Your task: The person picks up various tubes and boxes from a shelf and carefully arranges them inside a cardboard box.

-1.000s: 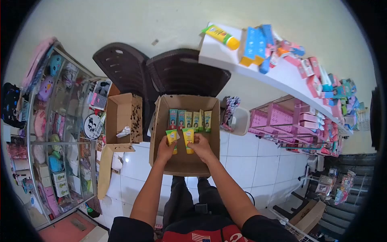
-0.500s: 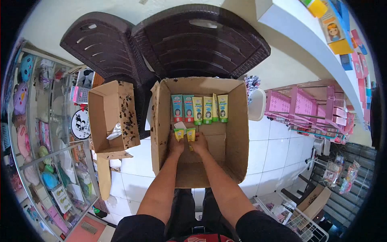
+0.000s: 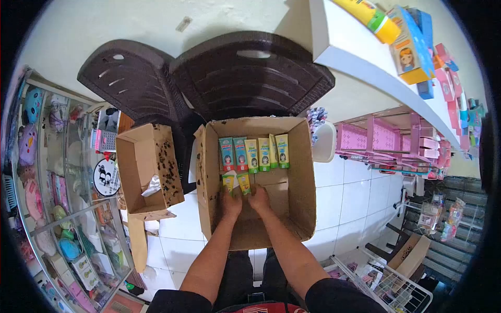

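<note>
Inside an open cardboard box (image 3: 301,188), my left hand (image 3: 232,202) is closed around the lower part of a yellow tube (image 3: 228,182). My right hand (image 3: 259,200) grips another yellow tube (image 3: 244,182) beside it. Just beyond them, a row of tubes lies against the far side of the box. Two are teal with red caps: a left teal tube (image 3: 226,153) and a right teal tube (image 3: 240,153). To their right are several yellow tubes with green caps, among them a yellow-green tube (image 3: 282,150) at the row's end. My fingers hide the lower ends of the held tubes.
Dark brown plastic chairs (image 3: 250,73) stand behind the box. A smaller cardboard box (image 3: 130,172) is at the left, near a glass display case (image 3: 78,193). A white shelf (image 3: 360,57) with boxed goods juts out at upper right, above pink racks (image 3: 378,133).
The view has tilted, so the surroundings sit lower and slightly left. Both hands have brought the two yellow tubes a little closer to the row, and more of the tubes now shows.
</note>
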Action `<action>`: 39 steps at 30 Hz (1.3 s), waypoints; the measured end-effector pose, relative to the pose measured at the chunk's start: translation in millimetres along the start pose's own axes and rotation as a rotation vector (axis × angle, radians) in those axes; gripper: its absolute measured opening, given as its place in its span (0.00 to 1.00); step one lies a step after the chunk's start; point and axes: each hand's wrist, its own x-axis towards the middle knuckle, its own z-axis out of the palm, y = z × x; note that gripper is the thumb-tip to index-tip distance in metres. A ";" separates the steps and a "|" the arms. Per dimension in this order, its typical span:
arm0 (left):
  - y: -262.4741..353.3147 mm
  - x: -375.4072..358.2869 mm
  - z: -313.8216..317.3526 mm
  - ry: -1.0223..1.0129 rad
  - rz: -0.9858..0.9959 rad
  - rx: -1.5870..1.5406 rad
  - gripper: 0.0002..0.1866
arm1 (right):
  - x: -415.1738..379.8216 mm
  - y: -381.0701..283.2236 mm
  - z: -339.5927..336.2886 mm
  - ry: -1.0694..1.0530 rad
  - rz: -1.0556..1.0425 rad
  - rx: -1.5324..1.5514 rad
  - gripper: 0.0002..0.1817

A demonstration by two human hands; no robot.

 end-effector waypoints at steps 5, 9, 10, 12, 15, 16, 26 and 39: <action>44.2 -46.9 -28.5 -0.040 0.025 -0.104 0.32 | -17.0 4.4 -7.7 0.056 -0.044 0.104 0.23; 63.0 -70.1 -39.6 -0.059 0.183 -0.321 0.26 | -36.4 -4.3 -32.2 0.071 -0.132 0.252 0.21; 81.0 -78.5 -50.0 -0.063 0.209 -0.325 0.26 | -45.5 -15.8 -46.4 0.094 -0.146 0.255 0.21; 114.1 -97.2 -73.6 -0.111 0.248 -0.423 0.22 | -69.3 -42.3 -76.8 0.089 -0.179 0.304 0.20; 145.3 -108.2 -91.0 -0.103 0.349 -0.482 0.19 | -100.9 -73.8 -122.8 0.117 -0.251 0.328 0.20; 156.6 -112.3 -98.4 -0.101 0.381 -0.483 0.19 | -109.3 -81.9 -136.4 0.138 -0.275 0.332 0.20; 283.8 -155.6 -165.4 -0.148 0.723 -0.526 0.15 | -185.3 -151.2 -251.8 0.269 -0.629 0.550 0.16; 466.6 -182.7 -213.3 0.221 1.170 -0.106 0.15 | -253.1 -211.9 -370.5 0.409 -0.821 0.450 0.17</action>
